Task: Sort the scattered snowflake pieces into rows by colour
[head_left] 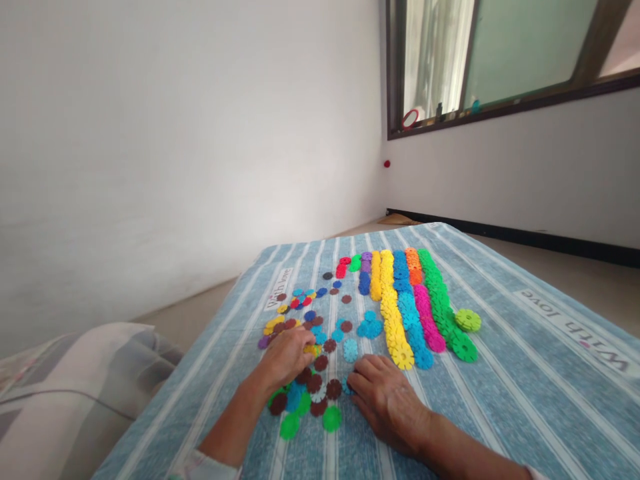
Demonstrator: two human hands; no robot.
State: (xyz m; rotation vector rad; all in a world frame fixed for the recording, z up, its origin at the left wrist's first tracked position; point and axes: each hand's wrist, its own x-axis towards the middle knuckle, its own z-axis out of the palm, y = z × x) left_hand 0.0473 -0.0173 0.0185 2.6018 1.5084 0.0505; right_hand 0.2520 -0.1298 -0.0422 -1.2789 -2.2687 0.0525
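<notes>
Both hands sit in the loose pile of plastic snowflake discs (320, 347) on the striped blue bedsheet (500, 373). Left hand (287, 357) curls over a yellow disc (313, 349), can't tell if it's actually pinched. Right hand (385, 397) lies flat, fingers together, fingertips hiding a blue disc (346, 387). Sorted colour rows (410, 307) just beyond; white wall (175, 147), window (500, 53).

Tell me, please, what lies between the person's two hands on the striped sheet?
Several loose brown discs lie on the striped sheet between the left hand and the right hand, as the head view shows.
</notes>
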